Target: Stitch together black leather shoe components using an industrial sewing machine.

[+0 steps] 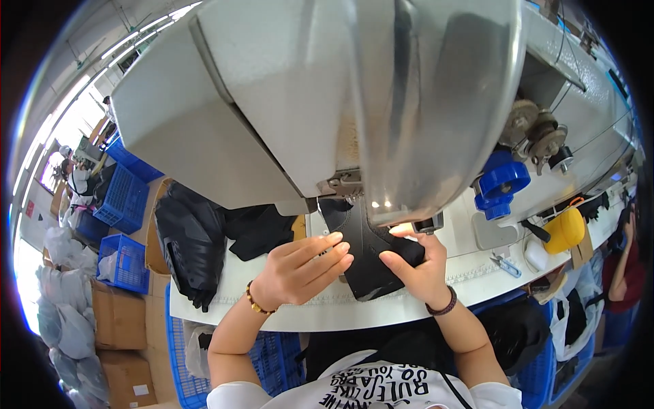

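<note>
A black fabric piece (368, 273) lies on the white table of a large grey sewing machine (293, 88), its far end beneath the needle area (340, 187). My right hand (424, 267) grips the piece's right side, thumb on top and forefinger stretched toward the machine head. My left hand (300, 270) is by the piece's left edge, fingers extended and slightly apart, with nothing held. Whether its fingertips touch the fabric I cannot tell. The machine head hides the far part of the piece.
Left of my hands lie black cut pieces (259, 228) and a heap of shiny black parts (189, 235). To the right are thread snips (505, 265), a yellow container (565, 230) and a blue spool holder (501, 184). Blue crates (124, 262) and cardboard boxes (119, 317) stand left.
</note>
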The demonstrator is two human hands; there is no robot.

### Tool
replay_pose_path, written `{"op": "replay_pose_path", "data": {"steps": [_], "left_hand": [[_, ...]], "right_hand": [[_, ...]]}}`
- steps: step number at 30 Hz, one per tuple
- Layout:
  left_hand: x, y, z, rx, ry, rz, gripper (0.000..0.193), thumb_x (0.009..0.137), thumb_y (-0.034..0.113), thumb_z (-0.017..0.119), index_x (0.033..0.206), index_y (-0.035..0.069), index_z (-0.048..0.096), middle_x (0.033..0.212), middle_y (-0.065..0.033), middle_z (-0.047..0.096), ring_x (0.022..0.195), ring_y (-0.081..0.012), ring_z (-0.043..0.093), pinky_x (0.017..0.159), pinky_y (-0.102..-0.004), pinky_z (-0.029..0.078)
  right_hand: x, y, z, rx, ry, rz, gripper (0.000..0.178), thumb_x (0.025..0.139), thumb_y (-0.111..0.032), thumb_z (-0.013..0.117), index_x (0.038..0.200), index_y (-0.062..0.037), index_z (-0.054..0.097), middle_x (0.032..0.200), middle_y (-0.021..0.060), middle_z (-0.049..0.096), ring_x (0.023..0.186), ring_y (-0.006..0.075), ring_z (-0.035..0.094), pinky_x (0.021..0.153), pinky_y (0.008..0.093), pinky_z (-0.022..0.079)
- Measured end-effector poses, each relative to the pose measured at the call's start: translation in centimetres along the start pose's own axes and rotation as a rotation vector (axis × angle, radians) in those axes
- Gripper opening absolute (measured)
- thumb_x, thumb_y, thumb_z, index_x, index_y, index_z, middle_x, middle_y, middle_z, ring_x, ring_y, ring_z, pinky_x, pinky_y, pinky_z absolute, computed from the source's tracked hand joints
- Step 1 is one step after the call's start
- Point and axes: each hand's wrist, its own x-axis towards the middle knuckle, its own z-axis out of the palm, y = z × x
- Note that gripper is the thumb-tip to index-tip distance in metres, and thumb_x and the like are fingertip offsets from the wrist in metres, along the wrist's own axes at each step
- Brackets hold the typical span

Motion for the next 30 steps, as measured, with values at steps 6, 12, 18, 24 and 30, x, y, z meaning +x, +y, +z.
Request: {"op": "replay_pose_path", "data": {"steps": [6,12,18,24,30], "left_hand": [[0.6,0.0,-1.0,0.008,-0.113,0.012,0.018,0.065,0.006,0.064,0.082,0.003,0.065,0.085,-0.0088,0.064,0.081,-0.0208,0.064,0.064,-0.0246,0.054],[0.1,-0.2,-1.0,0.009,-0.15,0.023,0.017,0.067,0.006,0.064,0.083,0.002,0.064,0.088,-0.0094,0.064,0.083,-0.0194,0.063,0.066,-0.024,0.053],[0.4,-0.2,-1.2,0.033,-0.171,0.028,0.015,0.068,0.005,0.064,0.083,0.002,0.063,0.088,-0.0087,0.063,0.084,-0.0179,0.063,0.066,-0.0232,0.052],[1.3,-0.4,-1.1,0.051,-0.185,0.019,0.016,0.068,0.006,0.064,0.083,0.001,0.062,0.086,-0.0081,0.062,0.083,-0.0177,0.063,0.063,-0.0233,0.052],[1.0,-0.2,-1.1,0.081,-0.201,-0.004,0.021,0.065,0.007,0.063,0.086,0.006,0.065,0.086,-0.0059,0.063,0.085,-0.0189,0.063,0.07,-0.0283,0.051]], "right_hand": [[-0.3,-0.2,0.5,0.01,0.085,-0.018,0.021,0.075,-0.004,0.067,0.093,-0.0045,0.057,0.085,0.0043,0.062,0.076,0.0083,0.058,0.068,0.0209,0.045],[-0.6,-0.1,0.9,-0.009,0.071,-0.021,0.016,0.075,-0.003,0.066,0.089,-0.0041,0.057,0.08,0.0046,0.062,0.072,0.0086,0.058,0.065,0.021,0.045],[-0.1,-0.3,0.5,-0.026,0.052,0.067,0.015,0.075,-0.005,0.067,0.086,-0.004,0.057,0.077,0.0031,0.06,0.069,0.0088,0.056,0.064,0.0213,0.044],[0.3,0.7,0.0,0.037,0.1,0.046,0.015,0.074,-0.003,0.065,0.087,0.0002,0.06,0.083,0.0041,0.063,0.076,0.0103,0.057,0.069,0.0237,0.044],[0.9,0.8,0.0,0.103,0.07,0.036,0.014,0.074,-0.001,0.065,0.086,0.0006,0.059,0.082,0.0019,0.06,0.077,0.0111,0.056,0.069,0.023,0.043]]}}
